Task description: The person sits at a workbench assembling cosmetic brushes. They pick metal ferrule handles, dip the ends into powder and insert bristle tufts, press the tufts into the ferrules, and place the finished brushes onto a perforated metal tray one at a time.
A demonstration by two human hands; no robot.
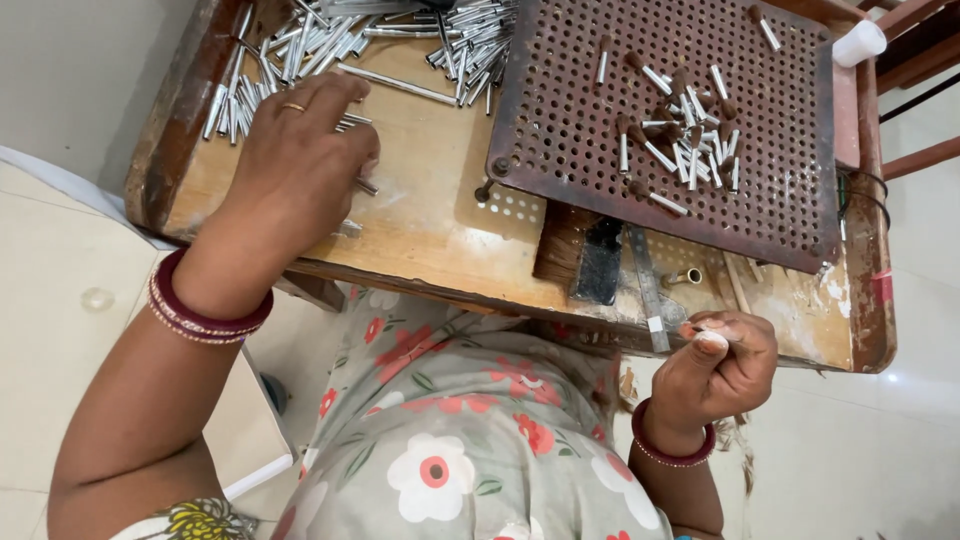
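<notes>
1. Nearest the camera, the right hand (715, 365) is raised off the counter's near edge, thumb and fingertips pinched shut on a small piece (700, 328) with a pale tip; what exactly it is cannot be told.
2. Just beyond it, a brush (585, 255) and a brass ferrule (688, 277) lie on the wooden counter (430, 220).
3. The left hand (300, 165) rests palm down, fingers curled over a few silver tubes (362, 184) at the loose heap's edge (390, 40); the grip looks closed on them, though the fingertips are hidden.
4. Farther right, the perforated metal plate (570, 110) carries finished pieces with dark tips (680, 130).
5. Judged step: picking up a fresh tube. The next move calls for separating one tube cleanly and bringing both hands together.
</notes>
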